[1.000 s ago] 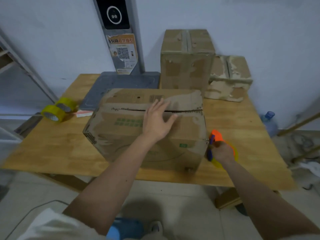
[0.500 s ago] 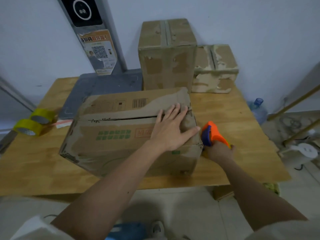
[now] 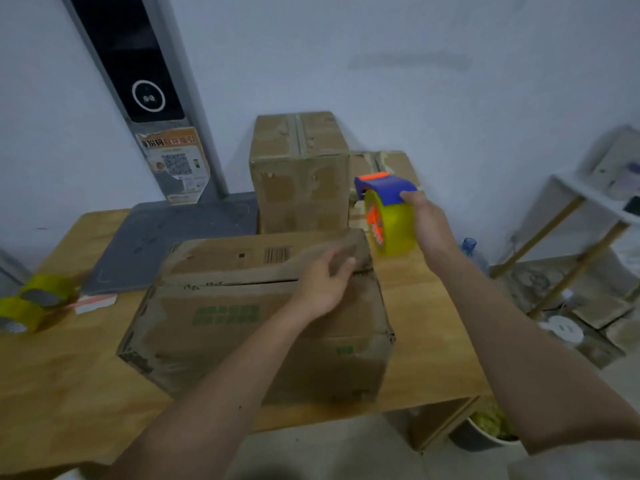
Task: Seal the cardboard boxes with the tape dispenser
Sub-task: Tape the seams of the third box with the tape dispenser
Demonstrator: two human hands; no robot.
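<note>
Left hand (image 3: 323,285) resting loosely curled on brown cardboard box (image 3: 221,327) mid-tabletop (image 3: 429,327). Right hand (image 3: 427,223) gripping blue-orange tape dispenser (image 3: 388,216), raised beside box's far right corner.

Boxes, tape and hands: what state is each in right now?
Front box: flaps down, seam untaped.
Tall box: seam taped.
Tape dispenser: raised off table.
Right hand: grips the dispenser.
Left hand: rests on front box.
Spare tape rolls: lying unused.

Pale blue-grey wall (image 3: 398,46) behind a wooden table (image 3: 62,393), white shelf rack (image 3: 585,192) at right, tiled floor (image 3: 329,452).
</note>
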